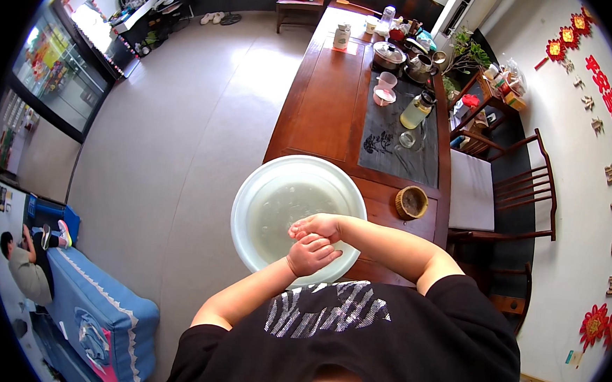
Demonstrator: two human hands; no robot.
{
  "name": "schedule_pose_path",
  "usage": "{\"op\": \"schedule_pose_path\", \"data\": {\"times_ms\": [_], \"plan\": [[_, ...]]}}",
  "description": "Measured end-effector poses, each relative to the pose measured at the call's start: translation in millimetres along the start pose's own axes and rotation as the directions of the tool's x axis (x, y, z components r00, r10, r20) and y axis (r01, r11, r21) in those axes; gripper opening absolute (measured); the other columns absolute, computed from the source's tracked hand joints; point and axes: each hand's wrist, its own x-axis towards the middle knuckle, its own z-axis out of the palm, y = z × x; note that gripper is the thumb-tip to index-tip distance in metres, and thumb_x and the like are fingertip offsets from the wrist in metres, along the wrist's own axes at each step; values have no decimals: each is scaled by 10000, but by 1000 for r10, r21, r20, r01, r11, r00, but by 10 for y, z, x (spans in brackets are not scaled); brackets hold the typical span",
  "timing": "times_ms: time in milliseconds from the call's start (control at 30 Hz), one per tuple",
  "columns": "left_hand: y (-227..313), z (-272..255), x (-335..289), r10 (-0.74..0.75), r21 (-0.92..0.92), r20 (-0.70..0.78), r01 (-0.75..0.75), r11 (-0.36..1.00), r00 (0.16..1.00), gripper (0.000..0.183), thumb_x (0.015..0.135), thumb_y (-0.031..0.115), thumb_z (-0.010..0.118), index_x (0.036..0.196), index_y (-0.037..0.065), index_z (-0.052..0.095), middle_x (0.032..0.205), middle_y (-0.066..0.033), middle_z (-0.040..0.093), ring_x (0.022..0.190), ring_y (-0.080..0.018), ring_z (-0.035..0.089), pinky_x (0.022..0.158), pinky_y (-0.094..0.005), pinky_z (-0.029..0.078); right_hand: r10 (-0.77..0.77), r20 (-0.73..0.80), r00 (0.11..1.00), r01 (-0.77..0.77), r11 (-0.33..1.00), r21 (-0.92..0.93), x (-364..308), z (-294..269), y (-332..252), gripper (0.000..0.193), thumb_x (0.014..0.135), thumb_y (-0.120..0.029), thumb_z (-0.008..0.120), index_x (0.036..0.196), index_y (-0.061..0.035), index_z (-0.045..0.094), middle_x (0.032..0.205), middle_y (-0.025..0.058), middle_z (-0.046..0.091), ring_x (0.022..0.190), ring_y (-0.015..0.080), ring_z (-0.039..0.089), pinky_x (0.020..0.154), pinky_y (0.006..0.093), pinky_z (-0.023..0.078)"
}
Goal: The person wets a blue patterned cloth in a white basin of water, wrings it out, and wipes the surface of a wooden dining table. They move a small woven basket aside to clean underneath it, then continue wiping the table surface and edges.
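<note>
A large pale round basin (245, 187) stands at the near end of the long brown wooden table (326, 87). Cloudy water (281, 200) with a few bubbles lies inside it. Over the basin's near right part, my two hands are close together. My left hand (310, 254) has its fingers curled and sits nearer to me. Just beyond it, and seeming to touch it, my right hand (319, 225) is bent with its fingers folded inward. Whatever may be between the fingers is hidden. Both forearms are bare.
On the table's right side are a round woven bowl (411, 202), a glass jug (417, 111) of yellowish liquid and a lidded pot (388, 54). A wooden chair (527, 187) stands to the right. At lower left, a person (29, 272) is by a blue covered sofa (102, 311).
</note>
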Motion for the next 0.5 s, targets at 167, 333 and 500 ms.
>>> {"op": "schedule_pose_path", "data": {"times_ms": [167, 333, 500], "plan": [[-98, 206, -139, 85, 92, 65, -90, 992, 994, 313, 677, 221, 600, 970, 188, 705, 872, 62, 612, 905, -128, 587, 834, -292, 451, 32, -82, 996, -46, 983, -180, 135, -111, 10, 155, 1007, -177, 475, 963, -78, 587, 833, -35, 537, 723, 70, 493, 652, 225, 454], [-165, 364, -252, 163, 159, 120, -181, 971, 979, 357, 676, 246, 598, 1010, 183, 707, 892, 59, 628, 959, -141, 598, 890, -313, 429, 38, -187, 982, -113, 905, -410, 150, -100, -19, 142, 958, -127, 504, 890, -65, 611, 808, -16, 561, 725, 111, 498, 671, 263, 459], [-164, 458, -234, 245, 220, 147, -273, 936, 958, 379, 671, 238, 615, 1034, 178, 703, 873, 49, 634, 973, -159, 607, 898, -330, 416, 14, -254, 967, -175, 763, -623, 186, -104, -1, 164, 950, -146, 497, 895, -63, 627, 811, -3, 600, 738, 121, 534, 732, 289, 461]]}}
